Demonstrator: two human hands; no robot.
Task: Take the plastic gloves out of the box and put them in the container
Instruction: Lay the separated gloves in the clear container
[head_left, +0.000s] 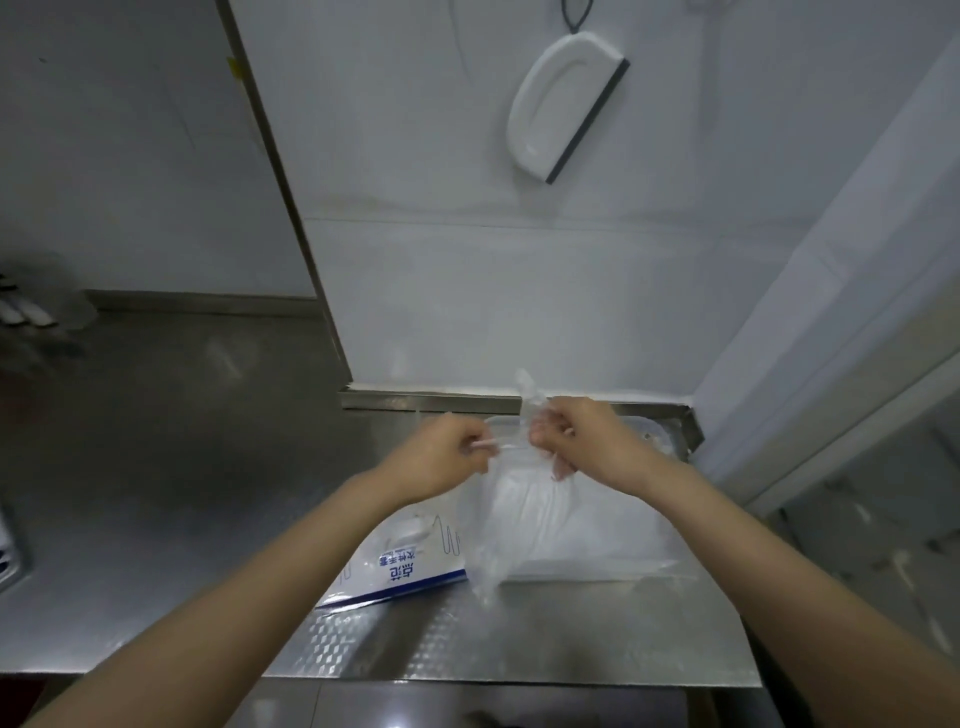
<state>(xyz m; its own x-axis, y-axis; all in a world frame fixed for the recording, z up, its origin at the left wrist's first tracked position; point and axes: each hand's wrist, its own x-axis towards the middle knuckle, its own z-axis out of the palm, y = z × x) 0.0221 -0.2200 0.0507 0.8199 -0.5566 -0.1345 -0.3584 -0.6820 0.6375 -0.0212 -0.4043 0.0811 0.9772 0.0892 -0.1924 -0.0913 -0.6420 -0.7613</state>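
Mid-frame, left hand (441, 457) and right hand (582, 441) each pinched the top of the clear glove bag (545, 514), probably to rip it open above the counter (182, 467).

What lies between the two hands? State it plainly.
In the head view, a stretched strip of the glove bag joins the left hand and right hand.

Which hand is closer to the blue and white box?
Left. The left hand is raised just beyond the box; the right hand is farther right, above the bag.
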